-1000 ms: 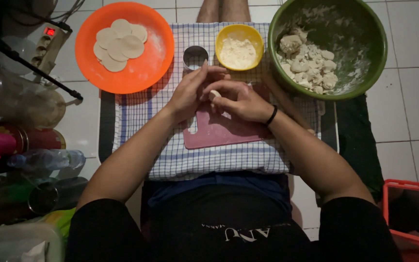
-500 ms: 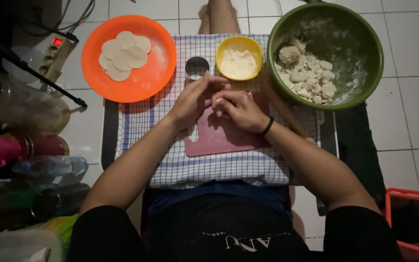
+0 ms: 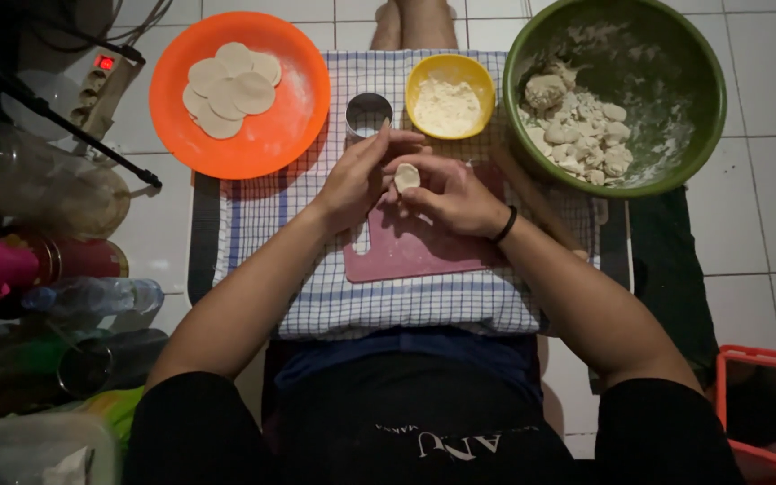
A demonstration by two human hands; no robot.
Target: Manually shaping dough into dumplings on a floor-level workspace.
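- Dough piece (image 3: 406, 176) sits between my two hands, above the pink board (image 3: 424, 247), just below the metal cutter (image 3: 368, 114) and the yellow flour bowl (image 3: 450, 95).
- I see only its pale top face; the underside and edges are covered by my fingers, so I cannot tell its full outline.
- It looks roundish, so I can make out no clear long axis; the visible face is turned up toward the camera.
- My left hand (image 3: 358, 175) is curled narrow, fingertips touching the dough from the left; its palm side is hidden.
- My right hand (image 3: 449, 193) cups the dough from below and the right, fingers bent close around it; a black band circles that wrist.
- The board is partly covered by both hands and rests on a checked cloth (image 3: 316, 278).
- The orange plate (image 3: 262, 126) holds flat dough rounds (image 3: 229, 88); the green bowl (image 3: 666, 171) holds lumps of dough.
- The dark clutter at the left edge is hard to make out.
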